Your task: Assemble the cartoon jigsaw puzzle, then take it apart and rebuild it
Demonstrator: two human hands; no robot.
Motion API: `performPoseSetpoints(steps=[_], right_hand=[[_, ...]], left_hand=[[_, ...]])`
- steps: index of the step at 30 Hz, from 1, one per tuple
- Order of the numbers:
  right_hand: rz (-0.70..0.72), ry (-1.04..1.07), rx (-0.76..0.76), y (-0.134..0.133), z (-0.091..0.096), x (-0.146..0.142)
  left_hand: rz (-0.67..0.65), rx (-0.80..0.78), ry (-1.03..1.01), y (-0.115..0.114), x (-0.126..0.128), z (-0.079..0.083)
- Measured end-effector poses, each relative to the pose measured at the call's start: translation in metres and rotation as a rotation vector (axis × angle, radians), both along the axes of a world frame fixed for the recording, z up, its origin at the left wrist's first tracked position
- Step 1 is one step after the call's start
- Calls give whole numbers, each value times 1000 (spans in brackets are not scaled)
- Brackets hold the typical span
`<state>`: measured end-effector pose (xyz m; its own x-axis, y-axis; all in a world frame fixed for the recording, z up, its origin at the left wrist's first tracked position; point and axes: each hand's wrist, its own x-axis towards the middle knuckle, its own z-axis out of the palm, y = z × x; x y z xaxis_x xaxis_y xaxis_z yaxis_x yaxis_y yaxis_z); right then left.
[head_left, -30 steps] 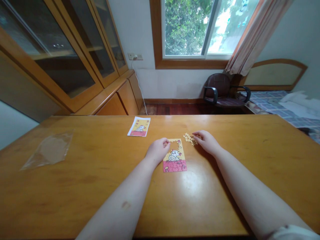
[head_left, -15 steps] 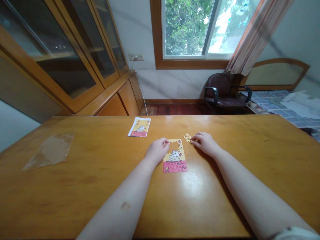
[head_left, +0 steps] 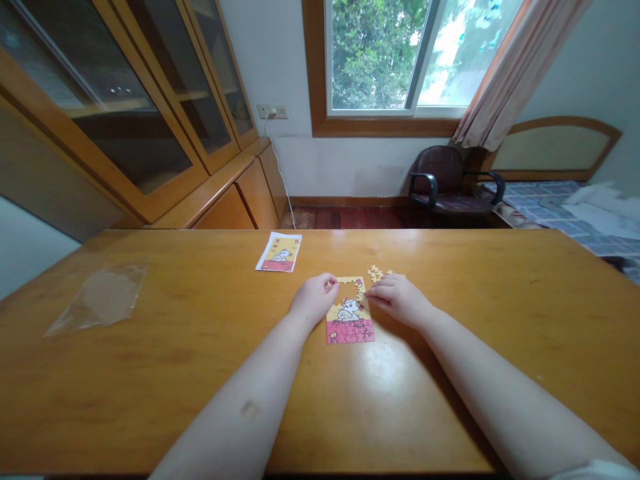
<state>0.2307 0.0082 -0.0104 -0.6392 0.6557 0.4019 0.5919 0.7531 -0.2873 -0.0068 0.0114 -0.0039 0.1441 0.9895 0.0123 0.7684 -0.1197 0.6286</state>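
A jigsaw puzzle [head_left: 350, 331] lies on the table, pink below and yellow above, with white cartoon animals and a gap in its upper part. My left hand [head_left: 315, 298] is closed at its upper left edge, thumb and fingertips pinched on the border and covering that corner. At the puzzle's right edge, my right hand [head_left: 399, 300] is closed in a pinch, its fingertips near the gap; a puzzle piece seems to be between them, mostly hidden. Loose yellow puzzle pieces [head_left: 375, 273] lie just beyond the right hand, which partly covers them.
A reference picture card [head_left: 280, 253] lies at the table's far side, left of the puzzle. On the left is a clear plastic bag [head_left: 100, 300]. The wooden table [head_left: 200, 413] stands beside a glass-doored cabinet [head_left: 165, 187]. An armchair [head_left: 443, 177] is beyond its far edge.
My right hand has moved left and slightly nearer from the loose pieces to the puzzle's right edge, uncovering some of the pieces. My left hand has stayed in place.
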Motion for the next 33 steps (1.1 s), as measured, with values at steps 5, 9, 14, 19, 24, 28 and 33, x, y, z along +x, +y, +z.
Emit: performPoseSetpoints(steps=[5, 9, 14, 19, 24, 28, 33], right_hand=[[111, -4, -3, -8, -3, -20], [147, -53, -35, -8, -3, -21], [172, -91, -109, -11, 3, -20], [49, -104, -115, -12, 9, -17], [-18, -159, -145, -12, 10, -18], [-54, -194, -151, -14, 11, -24], [-42, -210, -142, -14, 7, -28]], left_hand=[[-4, 23, -6, 1, 0, -4], [-6, 25, -12, 1, -1, -5], [-15, 21, -9, 1, -2, -4], [-84, 2, 58, -2, -2, 6], [-279, 5, 130, -11, 2, 15], [-203, -5, 193, -9, 1, 15], [57, -15, 320, 1, -7, 9]])
